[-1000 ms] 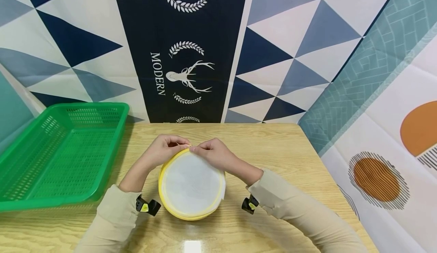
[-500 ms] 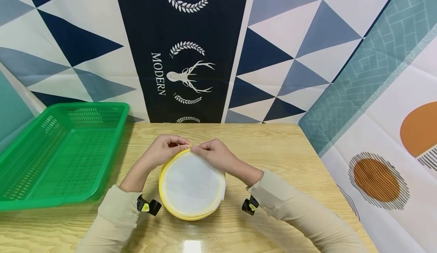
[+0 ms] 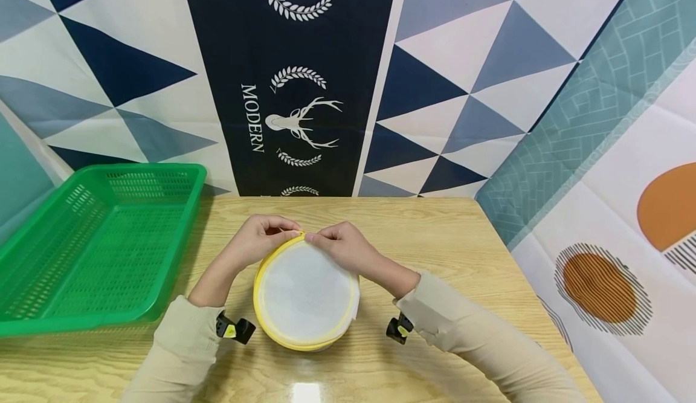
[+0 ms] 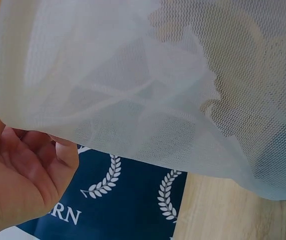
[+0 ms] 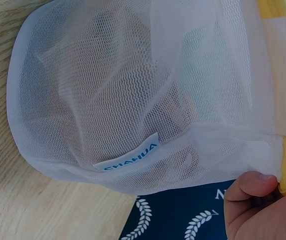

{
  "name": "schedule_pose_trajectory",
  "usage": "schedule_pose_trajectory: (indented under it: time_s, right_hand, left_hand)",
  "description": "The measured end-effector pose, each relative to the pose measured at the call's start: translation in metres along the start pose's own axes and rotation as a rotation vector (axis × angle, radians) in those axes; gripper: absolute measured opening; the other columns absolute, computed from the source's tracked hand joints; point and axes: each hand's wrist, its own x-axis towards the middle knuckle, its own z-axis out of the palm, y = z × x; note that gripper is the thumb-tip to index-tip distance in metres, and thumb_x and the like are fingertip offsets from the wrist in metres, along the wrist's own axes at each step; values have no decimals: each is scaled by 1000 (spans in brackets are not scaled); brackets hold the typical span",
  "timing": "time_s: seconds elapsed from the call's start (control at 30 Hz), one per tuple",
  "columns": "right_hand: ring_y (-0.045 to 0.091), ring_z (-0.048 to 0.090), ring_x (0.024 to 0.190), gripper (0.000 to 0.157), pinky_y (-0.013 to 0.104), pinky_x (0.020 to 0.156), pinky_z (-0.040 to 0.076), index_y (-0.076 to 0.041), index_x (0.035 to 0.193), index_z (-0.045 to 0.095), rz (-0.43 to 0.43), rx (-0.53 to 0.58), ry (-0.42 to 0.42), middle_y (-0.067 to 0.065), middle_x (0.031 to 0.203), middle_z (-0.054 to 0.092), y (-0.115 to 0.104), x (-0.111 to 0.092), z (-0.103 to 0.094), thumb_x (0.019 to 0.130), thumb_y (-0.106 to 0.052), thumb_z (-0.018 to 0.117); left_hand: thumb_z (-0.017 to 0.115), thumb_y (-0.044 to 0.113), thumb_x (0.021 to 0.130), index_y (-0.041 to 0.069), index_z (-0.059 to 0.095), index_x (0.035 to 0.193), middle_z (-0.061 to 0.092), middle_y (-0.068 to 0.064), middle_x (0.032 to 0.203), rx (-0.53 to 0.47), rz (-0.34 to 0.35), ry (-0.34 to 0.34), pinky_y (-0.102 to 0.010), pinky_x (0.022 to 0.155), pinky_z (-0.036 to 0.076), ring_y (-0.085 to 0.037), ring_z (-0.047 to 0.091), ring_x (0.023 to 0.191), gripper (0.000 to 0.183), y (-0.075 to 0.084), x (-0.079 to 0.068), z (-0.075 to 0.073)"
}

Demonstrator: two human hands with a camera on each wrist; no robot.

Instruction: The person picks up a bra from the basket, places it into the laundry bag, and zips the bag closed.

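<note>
A round white mesh laundry bag (image 3: 307, 294) with yellow trim stands on the wooden table, its flat top facing up. At the far side of its rim my left hand (image 3: 265, 237) pinches the yellow edge between thumb and fingers. Right beside it, my right hand (image 3: 345, 246) pinches the same edge. The left wrist view has the bag's see-through mesh side (image 4: 122, 80) filling most of the picture. In the right wrist view a small white label (image 5: 130, 156) with blue letters shows on the mesh. Whatever is between the fingertips is mostly hidden.
A green plastic basket (image 3: 109, 252) with slotted walls stands at the left of the table (image 3: 435, 234). Behind the table hangs a patterned cloth (image 3: 296, 46) with triangles and a deer print. Another printed cloth (image 3: 614, 294) lines the right side.
The left fingertips have shifted very slightly left along the rim, and a bit more yellow edge shows between the hands. The bag and the right hand stay almost still.
</note>
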Motion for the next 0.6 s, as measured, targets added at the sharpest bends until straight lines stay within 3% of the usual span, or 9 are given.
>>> schedule_pose_trajectory:
  time_s: [0.3, 0.6]
  right_hand:
    - [14, 59, 46, 27, 30, 44, 49, -17, 84, 70, -3, -71, -7, 3, 69, 65, 2, -2, -6, 87, -37, 52]
    - [10, 59, 64, 26, 25, 55, 50, -20, 96, 66, -28, -100, -2, -1, 83, 64, 0, 2, -4, 86, -40, 53]
  left_hand:
    - [61, 21, 83, 9, 68, 97, 64, -8, 99, 39, 7, -18, -23, 65, 50, -14, 57, 77, 19, 3, 4, 6]
    - [58, 19, 85, 6, 66, 100, 63, -11, 103, 24, -1, -24, -22, 65, 50, -14, 59, 81, 21, 5, 2, 3]
